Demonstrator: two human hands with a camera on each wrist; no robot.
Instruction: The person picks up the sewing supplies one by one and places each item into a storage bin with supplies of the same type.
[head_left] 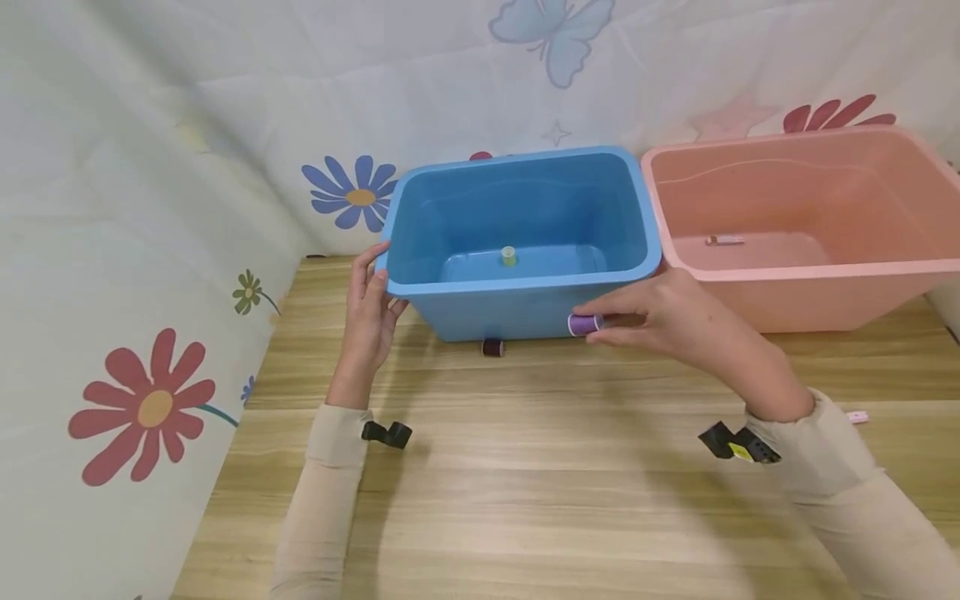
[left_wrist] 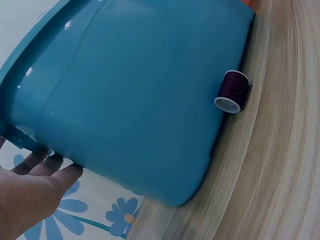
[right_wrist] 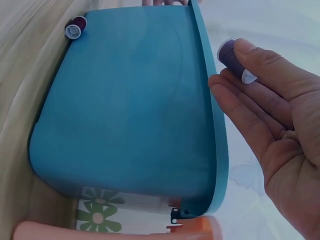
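Between the thumb and fingers of my right hand is a purple spool of thread, held in front of the blue plastic bin. The right wrist view shows the purple spool pinched beside the bin's rim. My left hand holds the bin's left rim; its fingertips touch the outside in the left wrist view. A dark maroon spool of thread lies on the table against the bin's front base. Inside the bin, a pale yellow-green spool stands on the floor.
A pink bin adjoins the blue one on the right, with a small pinkish item on its floor. Another small pink item lies on the wooden table by my right sleeve. A flowered cloth hangs behind.
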